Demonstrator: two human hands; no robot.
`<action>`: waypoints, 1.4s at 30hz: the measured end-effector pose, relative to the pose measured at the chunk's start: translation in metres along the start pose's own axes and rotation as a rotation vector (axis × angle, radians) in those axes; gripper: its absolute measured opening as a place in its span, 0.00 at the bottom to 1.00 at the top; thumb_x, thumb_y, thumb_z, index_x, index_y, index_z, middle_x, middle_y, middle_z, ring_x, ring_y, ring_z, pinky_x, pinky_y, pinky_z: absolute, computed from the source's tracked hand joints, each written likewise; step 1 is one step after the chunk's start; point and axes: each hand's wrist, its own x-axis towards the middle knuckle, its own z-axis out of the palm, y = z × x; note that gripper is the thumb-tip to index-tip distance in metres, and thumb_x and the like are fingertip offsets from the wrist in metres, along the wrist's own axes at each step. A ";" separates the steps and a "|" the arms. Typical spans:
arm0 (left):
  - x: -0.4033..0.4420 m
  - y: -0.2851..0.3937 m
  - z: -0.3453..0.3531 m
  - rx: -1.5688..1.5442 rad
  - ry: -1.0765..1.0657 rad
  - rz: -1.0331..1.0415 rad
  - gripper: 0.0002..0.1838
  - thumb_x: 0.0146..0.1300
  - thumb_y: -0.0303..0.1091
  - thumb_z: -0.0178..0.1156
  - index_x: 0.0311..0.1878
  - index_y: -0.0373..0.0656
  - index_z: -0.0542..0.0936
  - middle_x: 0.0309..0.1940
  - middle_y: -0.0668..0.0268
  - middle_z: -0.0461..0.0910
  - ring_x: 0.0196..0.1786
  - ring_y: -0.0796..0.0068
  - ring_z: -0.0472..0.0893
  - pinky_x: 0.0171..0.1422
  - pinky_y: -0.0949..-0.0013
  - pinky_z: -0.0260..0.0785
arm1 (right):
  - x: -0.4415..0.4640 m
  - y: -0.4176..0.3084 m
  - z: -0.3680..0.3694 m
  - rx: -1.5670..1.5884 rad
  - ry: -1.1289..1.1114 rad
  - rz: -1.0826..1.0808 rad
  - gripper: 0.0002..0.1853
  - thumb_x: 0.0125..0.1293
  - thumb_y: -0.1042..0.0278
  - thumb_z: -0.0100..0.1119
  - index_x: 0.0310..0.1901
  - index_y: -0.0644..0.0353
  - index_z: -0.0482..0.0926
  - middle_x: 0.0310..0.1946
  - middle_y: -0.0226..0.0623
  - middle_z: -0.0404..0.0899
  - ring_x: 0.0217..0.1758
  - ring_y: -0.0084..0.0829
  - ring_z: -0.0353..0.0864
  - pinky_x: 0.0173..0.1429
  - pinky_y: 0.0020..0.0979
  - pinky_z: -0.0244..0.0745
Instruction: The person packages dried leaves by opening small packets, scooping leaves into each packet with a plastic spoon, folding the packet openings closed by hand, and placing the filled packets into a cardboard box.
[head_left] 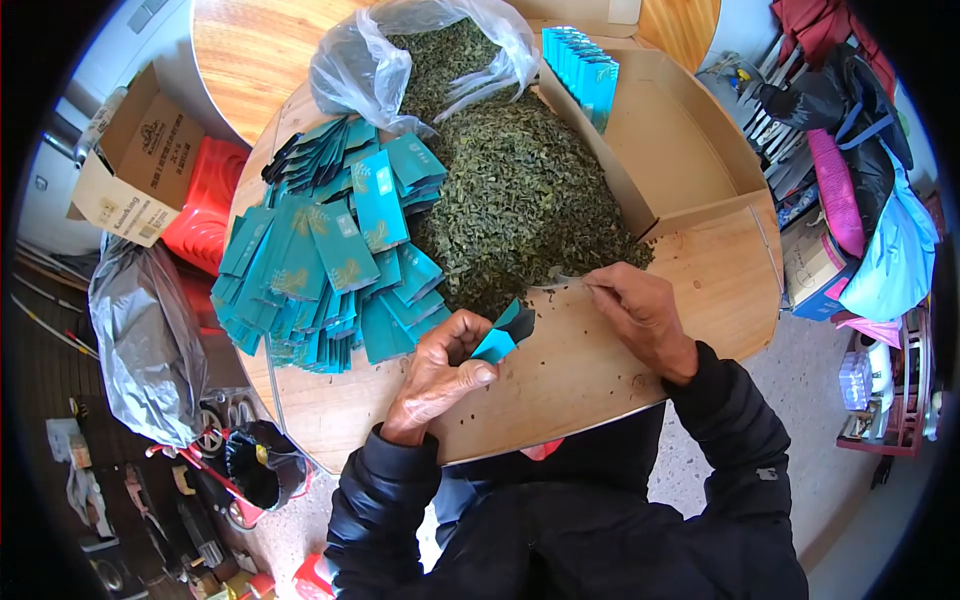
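Note:
My left hand [445, 375] is closed on a teal packet [497, 345], whose mouth gapes and shows a dark inside. Between the fingers of my right hand [645, 315] is the handle of a small spoon [562, 282]. The spoon's far end lies at the near edge of a large heap of dried leaves [530, 190], which looks like loose tea. Left of the heap, many flat teal packets [300, 260] lie fanned in a pile. A clear plastic bag [365, 75] with more leaves in it opens onto the back of the heap.
An open cardboard box [690, 140] stands at the back right, with a row of upright teal packets [585, 75] in it. Leaf crumbs dot the wooden table [700, 290]. A carton [145, 160] and red stools [205, 200] stand to the left; bags and umbrellas [800, 100] crowd the right.

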 end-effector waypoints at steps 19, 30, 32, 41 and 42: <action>0.020 0.008 0.029 0.338 0.151 -0.106 0.29 0.62 0.49 0.81 0.50 0.38 0.78 0.37 0.67 0.83 0.38 0.80 0.82 0.44 0.72 0.78 | 0.006 -0.018 -0.072 -0.013 -0.027 -0.025 0.08 0.72 0.83 0.65 0.50 0.64 0.81 0.35 0.37 0.83 0.37 0.28 0.82 0.43 0.29 0.77; 0.024 0.014 0.041 0.606 0.218 -0.036 0.25 0.57 0.34 0.82 0.50 0.36 0.77 0.40 0.63 0.86 0.43 0.78 0.82 0.49 0.68 0.78 | 0.035 -0.039 -0.093 -0.142 -0.295 -0.218 0.09 0.68 0.83 0.65 0.47 0.62 0.79 0.37 0.43 0.81 0.39 0.46 0.83 0.43 0.38 0.77; 0.024 0.016 0.042 0.709 0.206 0.021 0.26 0.54 0.34 0.84 0.50 0.36 0.78 0.39 0.62 0.86 0.42 0.77 0.82 0.49 0.66 0.78 | 0.041 -0.041 -0.091 -0.154 -0.335 -0.277 0.09 0.68 0.81 0.66 0.47 0.61 0.79 0.37 0.42 0.81 0.40 0.48 0.81 0.43 0.42 0.76; 0.024 0.012 0.043 0.681 0.218 0.124 0.33 0.50 0.44 0.87 0.49 0.35 0.78 0.36 0.54 0.86 0.37 0.61 0.86 0.44 0.58 0.79 | 0.058 -0.044 -0.068 0.041 -0.482 -0.108 0.06 0.71 0.77 0.66 0.47 0.62 0.81 0.37 0.40 0.84 0.37 0.37 0.85 0.41 0.36 0.77; 0.023 0.011 0.042 0.680 0.224 0.124 0.33 0.50 0.44 0.87 0.49 0.35 0.78 0.36 0.54 0.86 0.37 0.61 0.86 0.44 0.58 0.79 | 0.058 -0.042 -0.064 0.042 -0.487 -0.112 0.06 0.71 0.77 0.66 0.47 0.62 0.81 0.37 0.40 0.84 0.37 0.37 0.85 0.41 0.36 0.77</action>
